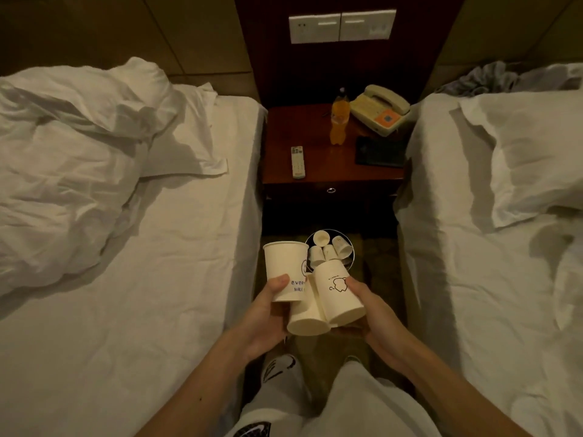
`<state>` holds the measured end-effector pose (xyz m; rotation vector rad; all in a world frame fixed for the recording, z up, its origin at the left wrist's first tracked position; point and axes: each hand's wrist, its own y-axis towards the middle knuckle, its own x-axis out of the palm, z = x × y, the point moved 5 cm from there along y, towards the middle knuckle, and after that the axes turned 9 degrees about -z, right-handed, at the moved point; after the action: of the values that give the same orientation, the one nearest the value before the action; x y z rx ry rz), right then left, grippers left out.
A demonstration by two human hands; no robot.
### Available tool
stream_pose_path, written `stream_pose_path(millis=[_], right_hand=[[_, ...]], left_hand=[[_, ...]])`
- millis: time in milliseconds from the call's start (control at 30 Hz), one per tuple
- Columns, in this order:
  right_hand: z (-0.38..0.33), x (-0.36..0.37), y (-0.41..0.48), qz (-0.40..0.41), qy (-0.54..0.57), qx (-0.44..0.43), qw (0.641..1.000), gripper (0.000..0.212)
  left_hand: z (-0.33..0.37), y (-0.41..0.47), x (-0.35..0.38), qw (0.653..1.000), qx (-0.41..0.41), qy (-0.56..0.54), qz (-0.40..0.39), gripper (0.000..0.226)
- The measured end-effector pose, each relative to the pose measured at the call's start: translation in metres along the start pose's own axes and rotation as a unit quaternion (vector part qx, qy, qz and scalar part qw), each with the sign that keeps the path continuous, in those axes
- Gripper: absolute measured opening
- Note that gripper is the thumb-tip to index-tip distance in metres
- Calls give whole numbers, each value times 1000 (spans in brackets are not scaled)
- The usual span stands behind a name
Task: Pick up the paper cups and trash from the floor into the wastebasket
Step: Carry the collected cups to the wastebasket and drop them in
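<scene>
My left hand [263,320] grips an upright white paper cup with blue lettering [284,269]. My right hand [370,313] holds a white cup with a small drawing [339,293], tipped with its mouth toward me. A third white cup [306,321] lies wedged between the two, low against both palms. Just beyond the cups, on the floor between the beds, stands a round dark wastebasket [350,247] with several white paper cups [328,249] lying inside it.
A bed with rumpled white sheets [126,216] is on the left, another bed [489,231] on the right, leaving a narrow aisle. A wooden nightstand [328,165] ahead carries a remote [298,162], an orange drink bottle [339,121] and a telephone [380,108]. My knees fill the aisle below.
</scene>
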<state>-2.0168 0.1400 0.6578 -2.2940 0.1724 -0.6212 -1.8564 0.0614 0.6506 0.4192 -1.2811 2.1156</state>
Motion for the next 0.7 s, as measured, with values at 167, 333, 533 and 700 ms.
stream_pose_path(millis=[167, 333, 533, 700], right_hand=[[-9, -7, 71, 78, 74, 16, 994, 83], [-2, -11, 141, 142, 158, 7, 977, 85], [13, -28, 184, 190, 265, -16, 945, 65], [47, -68, 239, 195, 312, -29, 930, 48]], left_hand=[[45, 76, -41, 995, -90, 41, -28, 110], [82, 154, -78, 979, -152, 116, -72, 97], [94, 217, -88, 952, -213, 205, -85, 96], [77, 290, -108, 929, -221, 281, -90, 83]])
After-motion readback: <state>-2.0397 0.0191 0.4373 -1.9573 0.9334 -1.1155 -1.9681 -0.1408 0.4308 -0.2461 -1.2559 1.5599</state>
